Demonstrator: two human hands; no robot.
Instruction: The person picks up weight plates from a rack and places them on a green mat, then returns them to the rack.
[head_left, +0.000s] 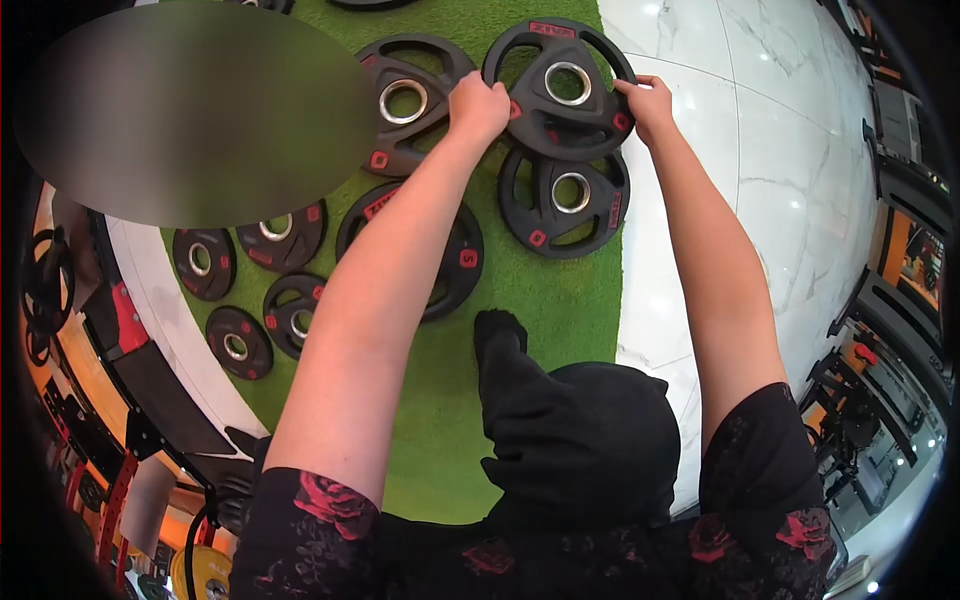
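Observation:
A large black weight plate point(540, 108) with red markings and a silver centre ring is held between both my hands at the top of the view. My left hand point(480, 106) is closed on its left rim. On the opposite side, my right hand point(649, 105) wraps the right rim, thumb and fingers at the edge. Beneath it, partly overlapped, lies a smaller plate point(537, 205) on the green turf. Just left of my left hand is another large plate point(440, 68). My left forearm crosses over a further plate point(463, 225) marked 5.
Several smaller plates point(240, 362) lie on the turf point(570, 310) at the left. White marble tiles point(690, 200) run along the right, with gym equipment point(905, 320) beyond. My knee and foot point(500, 335) are at lower centre. A blurred oval hides the upper left.

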